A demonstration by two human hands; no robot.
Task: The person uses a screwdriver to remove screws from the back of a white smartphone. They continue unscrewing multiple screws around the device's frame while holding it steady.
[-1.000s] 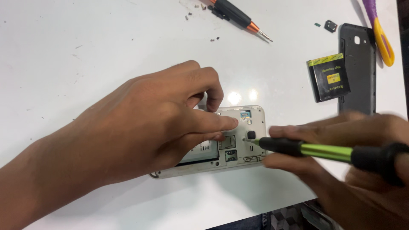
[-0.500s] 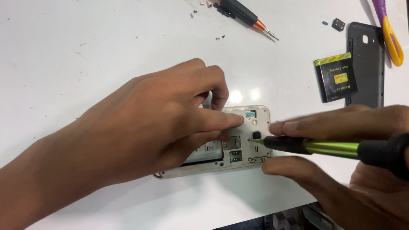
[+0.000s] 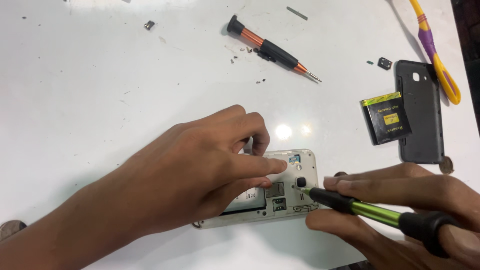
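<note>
Pressing the opened phone (image 3: 295,200) flat on the bench (image 3: 100,75), the left hand (image 3: 200,170) rests fingers extended; the green screwdriver (image 3: 370,212) is pinched by the right hand (image 3: 405,205), tip beside the camera. Tool best kept upright, pressure steady.

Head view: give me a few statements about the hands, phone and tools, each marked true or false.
1. The left hand presses down on the phone. True.
2. The right hand holds a green-shafted screwdriver with its tip at the phone. True.
3. The battery sits inside the phone. False: it lies on the table, against the back cover.
4. The orange screwdriver is in the left hand. False: it lies apart on the table.
</note>
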